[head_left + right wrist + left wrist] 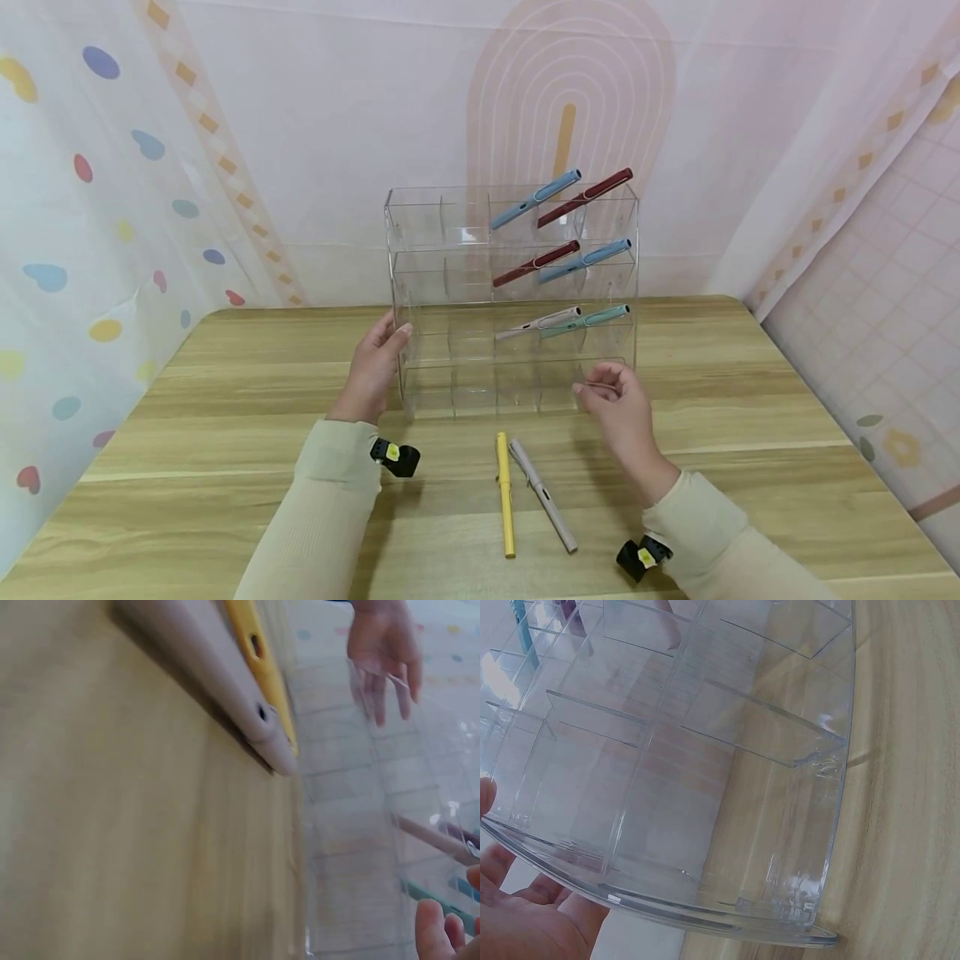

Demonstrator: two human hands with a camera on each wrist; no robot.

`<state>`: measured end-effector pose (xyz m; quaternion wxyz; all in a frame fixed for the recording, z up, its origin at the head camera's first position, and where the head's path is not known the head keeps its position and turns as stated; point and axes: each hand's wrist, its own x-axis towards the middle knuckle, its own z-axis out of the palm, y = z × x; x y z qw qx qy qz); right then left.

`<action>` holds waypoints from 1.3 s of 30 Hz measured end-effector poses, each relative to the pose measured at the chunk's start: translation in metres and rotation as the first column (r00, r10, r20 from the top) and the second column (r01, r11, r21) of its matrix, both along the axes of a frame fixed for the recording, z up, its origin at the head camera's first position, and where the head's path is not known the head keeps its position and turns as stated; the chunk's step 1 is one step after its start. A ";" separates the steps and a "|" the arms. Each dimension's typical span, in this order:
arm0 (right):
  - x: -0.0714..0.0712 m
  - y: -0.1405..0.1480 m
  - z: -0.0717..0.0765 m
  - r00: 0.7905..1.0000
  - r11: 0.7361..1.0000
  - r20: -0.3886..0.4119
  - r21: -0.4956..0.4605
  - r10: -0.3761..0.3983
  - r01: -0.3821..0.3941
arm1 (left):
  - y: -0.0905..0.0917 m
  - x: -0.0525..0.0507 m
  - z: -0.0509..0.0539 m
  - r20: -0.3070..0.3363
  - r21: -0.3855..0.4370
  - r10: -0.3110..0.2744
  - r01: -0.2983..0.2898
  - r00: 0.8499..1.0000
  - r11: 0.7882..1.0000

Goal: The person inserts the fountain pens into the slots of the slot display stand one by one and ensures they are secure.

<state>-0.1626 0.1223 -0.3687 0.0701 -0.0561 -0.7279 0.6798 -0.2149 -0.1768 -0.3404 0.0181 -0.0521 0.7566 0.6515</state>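
A clear acrylic pen rack (472,375) with tiered compartments stands upright on the table. My left hand (371,367) grips its left side panel, thumb in front and fingers behind. Near the lower right front of the rack is my right hand (618,412), its fingers loosely bent; the right wrist view shows no pen between them. Pens lean in the right-hand compartments: blue (536,200) and dark red (585,198) on top, dark red (536,264) and blue (585,262) below, then pale pink (540,322) and teal (585,321). The bottom tier shows no pens.
A yellow pen (506,500) and a grey pen (543,496) lie on the wooden table (225,467) before the rack, between my forearms. Behind the rack hangs a patterned curtain (337,125). Each wrist carries a small black camera.
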 end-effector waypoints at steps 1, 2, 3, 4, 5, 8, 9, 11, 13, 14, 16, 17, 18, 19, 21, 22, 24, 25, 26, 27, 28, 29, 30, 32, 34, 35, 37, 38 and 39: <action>0.002 -0.001 -0.001 1.000 1.000 0.012 0.011 0.026 -0.026 | 0.000 0.000 0.000 -0.001 -0.001 0.000 0.000 1.000 1.000; 0.003 -0.001 -0.003 0.999 0.999 0.021 0.023 0.048 -0.048 | 0.000 0.000 -0.001 -0.002 -0.001 0.001 -0.001 1.000 1.000; 0.004 -0.003 -0.004 0.997 0.997 0.035 0.038 0.070 -0.071 | 0.000 -0.001 -0.001 -0.002 -0.001 0.002 -0.002 1.000 1.000; 0.005 -0.004 -0.005 0.995 0.994 0.049 0.061 0.090 -0.093 | 0.000 -0.001 -0.001 -0.004 0.000 0.003 -0.003 1.000 1.000; 0.006 -0.005 -0.007 0.992 0.990 0.061 0.084 0.110 -0.115 | 0.000 -0.001 -0.002 -0.005 0.000 0.004 -0.004 1.000 1.000; 0.008 -0.009 -0.011 0.982 0.974 0.095 0.143 0.162 -0.175 | 0.000 -0.001 -0.002 -0.008 -0.001 0.003 -0.003 1.000 1.000; 0.008 -0.010 -0.013 0.978 0.968 0.106 0.159 0.178 -0.193 | 0.000 -0.002 -0.002 -0.011 0.000 0.002 -0.002 1.000 1.000; 0.009 -0.013 -0.016 0.970 0.955 0.127 0.186 0.209 -0.230 | -0.001 -0.002 -0.003 -0.016 -0.002 0.000 0.000 1.000 1.000; 0.010 -0.016 -0.018 0.958 0.940 0.154 0.211 0.240 -0.269 | -0.001 -0.002 -0.003 -0.020 -0.003 -0.002 0.002 1.000 1.000; 0.011 -0.018 -0.019 0.952 0.932 0.165 0.220 0.257 -0.289 | -0.001 -0.002 -0.003 -0.021 -0.003 -0.003 0.003 1.000 1.000; 0.012 -0.021 -0.020 0.941 0.917 0.186 0.236 0.284 -0.323 | -0.001 -0.001 -0.003 -0.022 -0.004 -0.004 0.004 1.000 1.000; 0.013 -0.022 -0.021 0.935 0.907 0.197 0.247 0.296 -0.340 | -0.001 -0.001 -0.003 -0.022 -0.002 -0.005 0.005 1.000 1.000; 0.013 -0.024 -0.021 0.928 0.900 0.208 0.253 0.309 -0.356 | -0.001 -0.001 -0.003 -0.023 0.000 -0.006 0.006 1.000 1.000; 0.013 -0.025 -0.021 0.923 0.892 0.216 0.261 0.318 -0.368 | -0.001 -0.001 -0.003 -0.022 0.001 -0.008 0.008 1.000 1.000; 0.014 -0.027 -0.022 0.912 0.877 0.231 0.273 0.339 -0.395 | -0.001 -0.001 -0.002 -0.023 0.006 -0.010 0.010 1.000 1.000; 0.014 -0.028 -0.023 0.906 0.870 0.241 0.277 0.348 -0.408 | -0.001 0.000 -0.002 -0.023 0.008 -0.011 0.012 1.000 1.000; 0.014 -0.030 -0.023 0.897 0.853 0.249 0.297 0.365 -0.429 | -0.001 0.000 -0.002 -0.023 0.009 -0.013 0.013 1.000 1.000; 0.014 -0.031 -0.023 0.893 0.845 0.252 0.306 0.373 -0.439 | -0.001 0.000 -0.002 -0.022 0.008 -0.013 0.013 1.000 1.000; 0.014 -0.031 -0.023 0.889 0.836 0.254 0.316 0.381 -0.449 | -0.001 0.000 -0.002 -0.023 0.009 -0.012 0.012 1.000 1.000; 0.014 -0.032 -0.023 0.884 0.826 0.256 0.327 0.390 -0.459 | -0.001 0.000 -0.002 -0.022 0.009 -0.012 0.012 1.000 1.000; 0.015 -0.033 -0.023 0.880 0.816 0.258 0.338 0.399 -0.469 | -0.001 0.000 -0.002 -0.022 0.008 -0.011 0.012 1.000 1.000; 0.015 -0.034 -0.022 0.876 0.805 0.258 0.351 0.407 -0.477 | -0.001 0.000 -0.002 -0.021 0.009 -0.011 0.011 1.000 1.000; 0.015 -0.035 -0.022 0.871 0.795 0.262 0.361 0.415 -0.487 | -0.001 -0.001 -0.002 -0.020 0.009 -0.010 0.010 1.000 1.000; 0.015 -0.037 -0.020 0.860 0.771 0.269 0.383 0.434 -0.509 | -0.001 -0.002 -0.003 -0.019 0.009 -0.008 0.008 1.000 1.000; 0.014 -0.039 -0.020 0.848 0.746 0.277 0.404 0.453 -0.530 | -0.001 -0.002 -0.004 -0.019 0.009 -0.005 0.005 1.000 1.000; 0.013 -0.040 -0.020 0.842 0.734 0.281 0.414 0.460 -0.539 | -0.001 -0.002 -0.004 -0.019 0.009 -0.002 0.002 1.000 1.000; 0.012 -0.041 -0.021 0.832 0.707 0.286 0.438 0.476 -0.555 | -0.001 -0.002 -0.004 -0.018 0.009 0.002 -0.001 1.000 1.000; 0.011 -0.042 -0.021 0.828 0.698 0.290 0.445 0.481 -0.561 | -0.001 -0.002 -0.004 -0.017 0.010 0.003 -0.003 1.000 1.000; 0.011 -0.043 -0.021 0.826 0.687 0.291 0.458 0.483 -0.563 | -0.001 -0.002 -0.004 -0.016 0.010 0.003 -0.003 1.000 1.000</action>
